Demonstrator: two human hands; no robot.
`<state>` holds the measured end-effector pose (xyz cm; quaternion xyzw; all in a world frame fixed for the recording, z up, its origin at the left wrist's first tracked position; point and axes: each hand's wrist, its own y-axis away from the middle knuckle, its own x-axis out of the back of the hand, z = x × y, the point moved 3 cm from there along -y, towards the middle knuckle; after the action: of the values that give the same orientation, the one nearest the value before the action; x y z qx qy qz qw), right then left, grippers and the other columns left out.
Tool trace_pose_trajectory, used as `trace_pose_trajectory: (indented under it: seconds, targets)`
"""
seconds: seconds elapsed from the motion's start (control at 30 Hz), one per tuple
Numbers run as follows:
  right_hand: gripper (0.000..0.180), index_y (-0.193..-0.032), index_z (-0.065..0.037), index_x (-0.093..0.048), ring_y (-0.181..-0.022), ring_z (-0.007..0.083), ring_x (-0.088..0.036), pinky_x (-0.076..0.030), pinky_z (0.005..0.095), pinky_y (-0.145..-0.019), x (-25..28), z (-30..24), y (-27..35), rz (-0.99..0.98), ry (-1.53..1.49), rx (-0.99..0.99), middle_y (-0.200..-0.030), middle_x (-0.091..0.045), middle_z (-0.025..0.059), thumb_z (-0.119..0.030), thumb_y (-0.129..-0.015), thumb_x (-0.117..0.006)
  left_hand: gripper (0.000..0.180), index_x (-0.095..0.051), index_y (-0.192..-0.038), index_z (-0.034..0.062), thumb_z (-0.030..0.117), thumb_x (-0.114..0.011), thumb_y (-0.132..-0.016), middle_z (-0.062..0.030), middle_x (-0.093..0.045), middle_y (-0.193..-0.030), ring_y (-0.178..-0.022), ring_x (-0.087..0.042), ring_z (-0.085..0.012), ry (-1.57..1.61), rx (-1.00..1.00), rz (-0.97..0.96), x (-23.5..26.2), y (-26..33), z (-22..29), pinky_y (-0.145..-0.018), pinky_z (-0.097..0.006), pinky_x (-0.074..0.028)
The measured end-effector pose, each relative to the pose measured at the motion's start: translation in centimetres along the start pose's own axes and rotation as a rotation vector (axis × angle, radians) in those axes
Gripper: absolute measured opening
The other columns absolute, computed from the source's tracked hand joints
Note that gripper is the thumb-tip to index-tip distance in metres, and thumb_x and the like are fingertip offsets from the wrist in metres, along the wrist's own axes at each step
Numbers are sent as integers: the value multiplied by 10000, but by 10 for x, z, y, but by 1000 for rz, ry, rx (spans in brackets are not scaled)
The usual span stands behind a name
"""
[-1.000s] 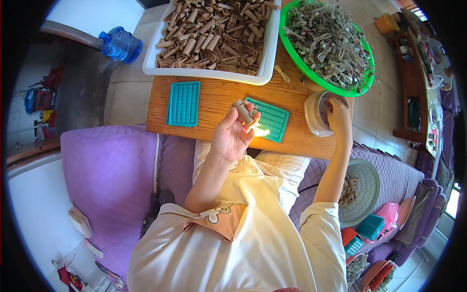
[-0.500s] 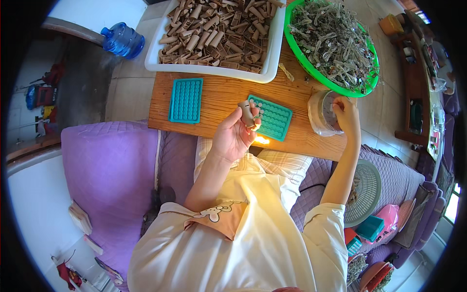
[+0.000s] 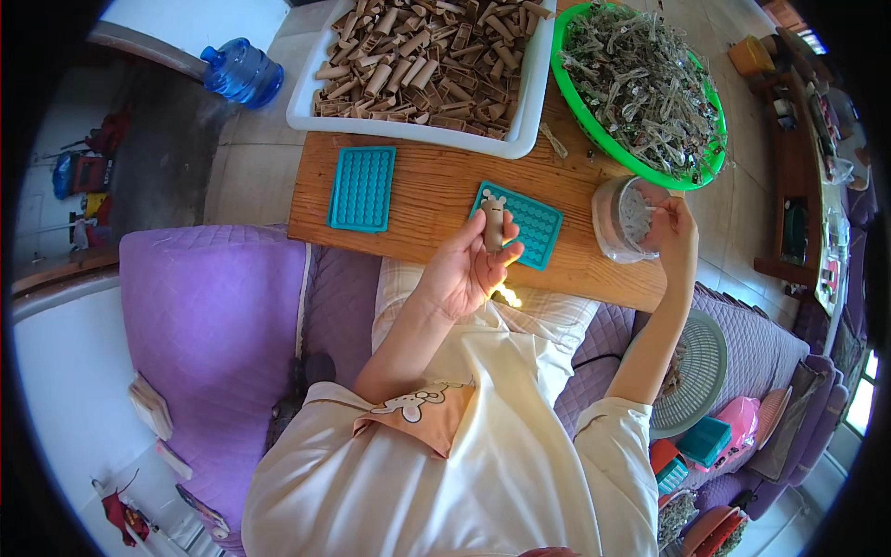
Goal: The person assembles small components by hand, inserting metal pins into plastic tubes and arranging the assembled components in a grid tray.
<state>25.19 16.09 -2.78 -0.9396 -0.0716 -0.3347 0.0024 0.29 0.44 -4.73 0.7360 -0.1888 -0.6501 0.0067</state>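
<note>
Between the thumb and fingers of my left hand (image 3: 459, 265), palm up, a small tan plastic casing (image 3: 493, 227) with a dark slot stands nearly upright. Just behind it lies a teal tray (image 3: 538, 232) with rows of round cups; a few small pale discs show at its far left corner. My right hand (image 3: 677, 227) is at the right rim of a clear round tub (image 3: 609, 223), thumb and fingers pinched together. What they hold, if anything, is too small to name. Pale, see-through bits lie inside the tub.
A white bin (image 3: 520, 144) full of tan casings stands at the far side of the wooden table (image 3: 427, 223). Right of it is a green basket (image 3: 580, 111) heaped with clear and metal parts. Another teal tray (image 3: 362, 190) lies at the left.
My left hand has shifted right and turned the tan casing more upright. The right hand stays by the tub and has drawn slightly outward, fingers still together. The whole view has shifted a little.
</note>
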Motion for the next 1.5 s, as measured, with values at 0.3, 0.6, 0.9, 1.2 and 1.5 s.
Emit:
trace_pose_trajectory:
  seconds: [0.3, 0.6, 0.9, 1.2, 1.5]
  targets:
    - [70, -842, -4, -488, -671, 224, -546, -426, 303, -604, -48, -60, 39, -19, -13, 206, -775, -569, 119, -58, -799, -501, 320, -441, -1048, 41, 310, -393, -881, -106, -563, -933, -845, -593, -301, -162, 17, 94, -8, 1, -13, -478, -271, -532]
    - [106, -814, -6, -452, -721, 281, -585, -477, 303, -588, -76, -135, 77, -241, -219, 532, -895, -586, 121, 50, -742, -505, 326, -391, -1042, 66, 352, -346, -891, -30, -501, -773, -749, -616, -220, -880, -54, 66, -27, 10, -9, -475, -240, -515]
    - [105, -788, -16, -439, -674, 264, -585, -480, 320, -540, -81, -134, 85, -190, -180, 555, -886, -588, 116, 55, -743, -501, 275, -378, -1043, 84, 316, -346, -899, -39, -525, -830, -679, -618, -186, -954, -5, 89, -22, 9, -9, -494, -235, -511]
    - [83, -795, -7, -470, -686, 254, -580, -480, 309, -544, -92, -122, 89, -231, -143, 534, -871, -593, 106, 48, -744, -507, 255, -385, -1053, 67, 267, -326, -906, -69, -534, -851, -595, -601, -142, -962, -4, 157, -17, 11, -14, -504, -238, -517]
    - [80, -816, -5, -485, -650, 235, -588, -480, 282, -527, -94, -101, 88, -293, -230, 405, -877, -604, 116, 43, -755, -504, 262, -402, -1056, 56, 258, -330, -905, -67, -538, -829, -527, -571, -129, -1081, 41, 220, -3, 3, -15, -468, -226, -500]
